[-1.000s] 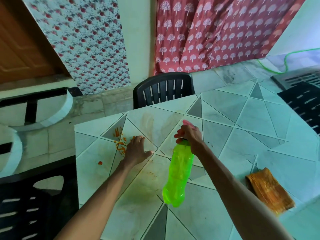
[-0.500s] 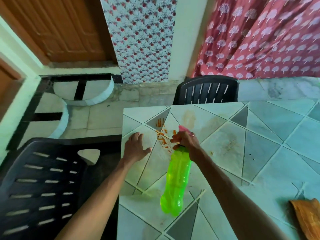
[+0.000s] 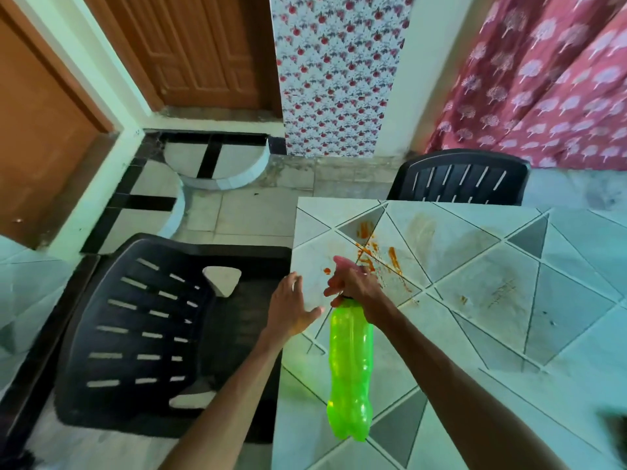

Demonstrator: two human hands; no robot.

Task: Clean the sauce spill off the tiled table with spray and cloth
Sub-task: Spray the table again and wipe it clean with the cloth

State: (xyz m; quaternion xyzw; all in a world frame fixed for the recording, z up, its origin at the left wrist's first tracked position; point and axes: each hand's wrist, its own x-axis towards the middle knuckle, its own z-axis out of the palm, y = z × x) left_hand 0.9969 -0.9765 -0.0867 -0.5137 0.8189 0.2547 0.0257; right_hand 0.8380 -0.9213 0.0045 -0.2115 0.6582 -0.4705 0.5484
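- My right hand (image 3: 353, 283) wraps its fingers (image 3: 334, 290) round the spray head of the green bottle (image 3: 351, 368), which hangs over the counter (image 3: 509, 300) near its left edge.
- My left hand (image 3: 291, 307) sits beside it, fingers spread wide, holding nothing.
- The sauce spill (image 3: 369, 256) streaks the far-left corner.
- I judge the risk is aim: my hand hides the nozzle, so spray could hit my left hand or clear the edge onto the black chair (image 3: 142, 334).

2 black plastic chairs: near chair (image 3: 142, 334) left of the left hand (image 3: 291, 310), far chair (image 3: 461, 179) beyond the right hand (image 3: 353, 283). Wooden door (image 3: 203, 45), floral curtain (image 3: 332, 72), red curtain (image 3: 543, 79) farther beyond.
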